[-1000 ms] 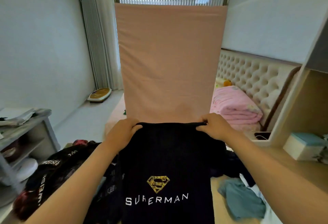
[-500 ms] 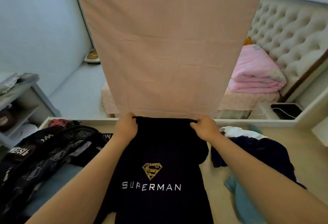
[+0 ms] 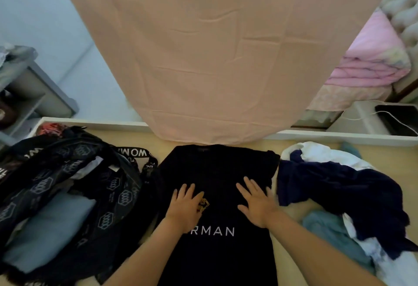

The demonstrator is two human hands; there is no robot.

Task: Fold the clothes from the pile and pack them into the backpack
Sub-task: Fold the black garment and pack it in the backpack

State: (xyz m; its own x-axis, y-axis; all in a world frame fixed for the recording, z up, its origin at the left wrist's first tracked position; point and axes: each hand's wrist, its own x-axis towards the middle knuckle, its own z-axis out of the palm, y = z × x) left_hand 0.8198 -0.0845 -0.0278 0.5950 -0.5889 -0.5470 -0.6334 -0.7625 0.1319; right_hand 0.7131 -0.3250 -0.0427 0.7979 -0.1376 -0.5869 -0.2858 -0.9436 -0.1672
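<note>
A black T-shirt [image 3: 217, 168] with a gold emblem and white lettering lies flat on the wooden table [image 3: 384, 156], front side up. My left hand [image 3: 184, 206] presses on its chest with straight fingers, partly covering the emblem. My right hand [image 3: 256, 203] lies flat on the shirt's right half, fingers spread. To the left sits an open black patterned backpack [image 3: 74, 179] with a grey-blue folded garment [image 3: 47, 229] inside. The pile of clothes [image 3: 339, 186], dark blue, white and teal, lies to the right.
A pink sheet [image 3: 214, 48] hangs just beyond the table's far edge. A grey shelf unit [image 3: 29, 86] stands at the left. A bed with a pink quilt [image 3: 371, 59] and a tufted headboard is at the back right.
Both hands let go of the shirt's collar edge and moved down onto its chest. The shirt went from held up to lying flat on the table. The camera tilted further down.
</note>
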